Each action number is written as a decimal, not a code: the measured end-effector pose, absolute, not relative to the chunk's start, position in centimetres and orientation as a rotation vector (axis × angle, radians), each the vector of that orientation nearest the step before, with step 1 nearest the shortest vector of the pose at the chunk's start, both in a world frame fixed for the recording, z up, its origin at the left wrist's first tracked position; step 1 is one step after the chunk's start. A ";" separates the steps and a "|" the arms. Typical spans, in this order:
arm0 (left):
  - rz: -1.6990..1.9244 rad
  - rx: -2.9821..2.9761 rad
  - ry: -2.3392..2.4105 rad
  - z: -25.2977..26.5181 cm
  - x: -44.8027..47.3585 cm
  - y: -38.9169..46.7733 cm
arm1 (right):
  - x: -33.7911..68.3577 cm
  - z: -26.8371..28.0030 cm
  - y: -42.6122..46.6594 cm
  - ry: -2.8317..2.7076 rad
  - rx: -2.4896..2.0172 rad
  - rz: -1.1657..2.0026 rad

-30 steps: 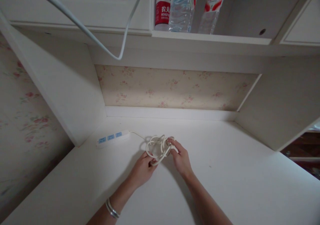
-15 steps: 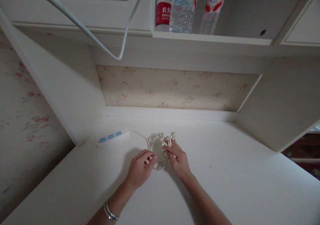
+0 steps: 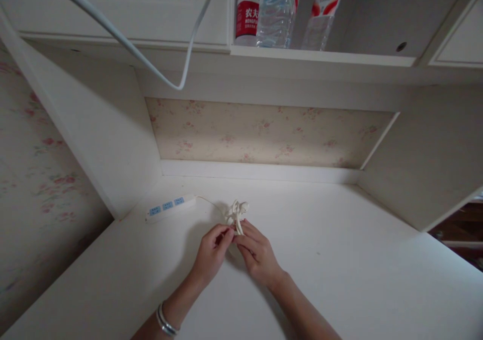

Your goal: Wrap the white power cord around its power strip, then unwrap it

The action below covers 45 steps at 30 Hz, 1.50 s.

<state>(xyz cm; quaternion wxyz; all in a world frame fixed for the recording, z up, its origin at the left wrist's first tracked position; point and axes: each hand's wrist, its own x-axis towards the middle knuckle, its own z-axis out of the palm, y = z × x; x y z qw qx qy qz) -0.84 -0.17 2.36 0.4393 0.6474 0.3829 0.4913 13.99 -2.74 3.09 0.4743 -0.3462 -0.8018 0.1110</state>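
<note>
A white power cord (image 3: 237,213) is bunched into loops between my two hands, just above the white tabletop. My left hand (image 3: 213,249) pinches the cord with thumb and forefinger at the left of the bundle. From the other side my right hand (image 3: 258,253) closes its fingers around the loops. The plug (image 3: 244,207) seems to stick out at the top of the bundle. To the left lies the white power strip (image 3: 169,209) with blue sockets, its cord running right to the bundle. Part of the loops is hidden behind my fingers.
Overhead, a shelf (image 3: 320,59) holds several plastic bottles (image 3: 275,18). A thick pale cable (image 3: 151,67) hangs in front of the cabinet at upper left. Side panels (image 3: 98,113) bound the white desk (image 3: 339,279) left and right, with a floral wall behind.
My right hand has moved left, bringing the cord loops close to my left hand. The bundle is now tighter, and the plug has shifted left. The power strip has stayed put.
</note>
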 end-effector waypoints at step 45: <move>1.060 1.517 1.052 1.5 -0.2 0.5 | 13.4 1.9 -1.6 -1.176 -1.208 0.716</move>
